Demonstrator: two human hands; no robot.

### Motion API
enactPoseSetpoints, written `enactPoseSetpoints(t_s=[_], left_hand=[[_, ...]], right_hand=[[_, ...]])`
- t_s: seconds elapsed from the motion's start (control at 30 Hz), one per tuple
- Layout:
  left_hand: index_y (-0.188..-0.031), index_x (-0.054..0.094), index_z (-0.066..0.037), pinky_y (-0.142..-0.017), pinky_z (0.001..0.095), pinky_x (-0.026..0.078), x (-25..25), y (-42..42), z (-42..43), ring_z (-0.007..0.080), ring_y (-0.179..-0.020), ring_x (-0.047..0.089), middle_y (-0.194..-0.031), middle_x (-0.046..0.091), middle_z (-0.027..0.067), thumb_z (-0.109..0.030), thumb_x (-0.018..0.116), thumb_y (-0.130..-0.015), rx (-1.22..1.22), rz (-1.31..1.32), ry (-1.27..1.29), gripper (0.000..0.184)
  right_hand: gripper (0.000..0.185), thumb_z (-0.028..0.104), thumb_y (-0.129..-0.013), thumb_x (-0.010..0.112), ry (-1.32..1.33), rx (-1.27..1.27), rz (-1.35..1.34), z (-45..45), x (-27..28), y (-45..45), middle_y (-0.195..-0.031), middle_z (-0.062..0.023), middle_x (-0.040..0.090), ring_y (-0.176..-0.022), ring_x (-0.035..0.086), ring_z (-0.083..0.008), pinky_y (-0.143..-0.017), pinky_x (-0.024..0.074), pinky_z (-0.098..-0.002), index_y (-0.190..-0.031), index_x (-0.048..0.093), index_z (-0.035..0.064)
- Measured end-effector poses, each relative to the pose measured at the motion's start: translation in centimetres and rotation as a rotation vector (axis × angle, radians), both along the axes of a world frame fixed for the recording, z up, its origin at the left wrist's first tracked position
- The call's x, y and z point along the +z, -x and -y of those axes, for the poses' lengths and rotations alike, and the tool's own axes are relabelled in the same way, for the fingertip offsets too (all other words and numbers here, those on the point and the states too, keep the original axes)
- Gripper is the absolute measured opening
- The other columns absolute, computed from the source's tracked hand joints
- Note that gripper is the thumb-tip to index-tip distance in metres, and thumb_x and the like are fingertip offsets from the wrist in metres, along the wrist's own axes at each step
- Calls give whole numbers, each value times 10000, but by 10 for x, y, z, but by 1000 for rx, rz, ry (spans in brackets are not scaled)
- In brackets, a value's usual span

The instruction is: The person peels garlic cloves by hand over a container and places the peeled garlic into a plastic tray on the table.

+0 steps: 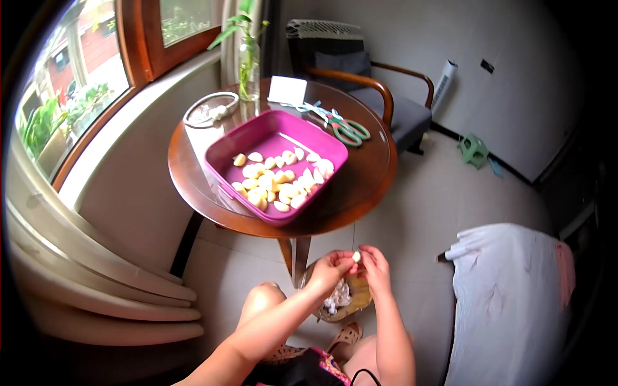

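Note:
A small pale garlic clove (356,257) is pinched between the fingertips of both my hands, in front of the table. My left hand (328,273) grips it from the left with closed fingers. From the other side my right hand (376,267) closes on the same clove. Just below the hands stands a yellowish-brown container (362,297) with papery garlic skins (338,297) in it, partly hidden by my left hand. On the table, a magenta tray (277,133) holds many peeled garlic cloves (277,183), gathered mostly toward its near side.
The round wooden table (370,193) also carries green-handled scissors (349,132), a white card-like object (287,90), a glass vase (249,67) with a plant and a whitish ring-shaped object (211,110). An armchair (399,112) stands behind. A green stool (473,151) is on the floor.

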State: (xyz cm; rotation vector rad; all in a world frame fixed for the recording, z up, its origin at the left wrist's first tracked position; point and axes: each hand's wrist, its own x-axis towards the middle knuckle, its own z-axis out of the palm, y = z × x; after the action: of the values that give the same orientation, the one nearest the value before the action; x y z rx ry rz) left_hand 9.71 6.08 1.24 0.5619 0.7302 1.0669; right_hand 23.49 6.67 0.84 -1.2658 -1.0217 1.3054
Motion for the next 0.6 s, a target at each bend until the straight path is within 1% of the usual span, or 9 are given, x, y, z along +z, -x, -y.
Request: enactPoseSetpoints(t_s=[0.03, 0.1, 0.2, 0.3, 0.37, 0.43, 0.47, 0.5, 0.6], left_hand=[[-1036, 467, 66, -740, 234, 468, 0, -1, 0, 132, -768, 558, -895, 567, 102, -41, 528, -827, -10, -38, -20, 243], [-986, 497, 65, -715, 226, 462, 6, -3, 5, 118, -744, 558, -843, 576, 87, -59, 543, -824, -53, -18, -74, 209], [-910, 516, 47, -685, 209, 452, 11, -7, 8, 106, -712, 549, -794, 578, 73, -94, 567, -820, -36, -47, -133, 175], [-838, 513, -6, -526, 181, 414, 25, -1, 9, 69, -567, 500, -686, 560, 27, -165, 573, -828, -32, -86, -30, 171], [-849, 502, -24, -447, 170, 373, 22, 0, 8, 54, -483, 452, -607, 517, -6, -157, 591, -814, -57, -59, 21, 164], [-905, 502, -22, -455, 170, 373, 16, -4, 9, 53, -493, 447, -604, 505, -12, -118, 580, -813, -79, -28, -88, 155], [-964, 499, -27, -496, 170, 387, 13, -6, 10, 48, -550, 456, -665, 520, -8, -59, 568, -793, -93, -158, -169, 188], [-995, 509, -30, -571, 187, 418, 10, -9, 9, 54, -629, 482, -763, 547, 5, -42, 582, -759, -66, -141, -207, 248], [-986, 543, -20, -660, 211, 434, -1, -12, 6, 78, -701, 515, -850, 574, 29, -82, 595, -747, -170, -311, -265, 253]], right_hand=[[179, 96, -841, 513, 6, -7, -161, 10, 22, 5, -822, -47, 578, -609, 549, -82, -506, 399, -168, -1003, 524, 21], [179, 99, -835, 530, -122, 46, -82, 19, 26, 5, -787, -50, 582, -593, 544, -73, -497, 391, -163, -984, 530, 0], [140, 65, -824, 537, -124, -40, -102, 25, 36, 11, -781, -51, 585, -593, 536, -77, -512, 396, -165, -939, 545, -14], [136, 68, -826, 536, -355, -154, 145, 15, 57, 11, -802, -58, 586, -634, 527, -72, -557, 404, -165, -936, 547, -11], [128, 27, -810, 533, -371, -168, 89, 10, 108, 28, -819, -66, 587, -709, 535, -88, -652, 428, -191, -927, 551, -20], [119, 14, -792, 545, -538, -64, 229, 2, 161, 61, -811, -54, 589, -679, 546, -95, -603, 439, -205, -901, 567, -26], [126, 15, -791, 541, -617, 31, 340, -7, 174, 75, -801, -59, 594, -673, 541, -86, -583, 431, -198, -906, 569, -27], [133, 16, -791, 536, -694, 129, 452, -16, 186, 89, -790, -64, 600, -667, 537, -78, -564, 423, -191, -911, 570, -28], [115, 27, -755, 588, -753, 331, 707, -45, 208, 132, -752, -72, 599, -656, 566, -95, -576, 446, -211, -855, 601, -27]])
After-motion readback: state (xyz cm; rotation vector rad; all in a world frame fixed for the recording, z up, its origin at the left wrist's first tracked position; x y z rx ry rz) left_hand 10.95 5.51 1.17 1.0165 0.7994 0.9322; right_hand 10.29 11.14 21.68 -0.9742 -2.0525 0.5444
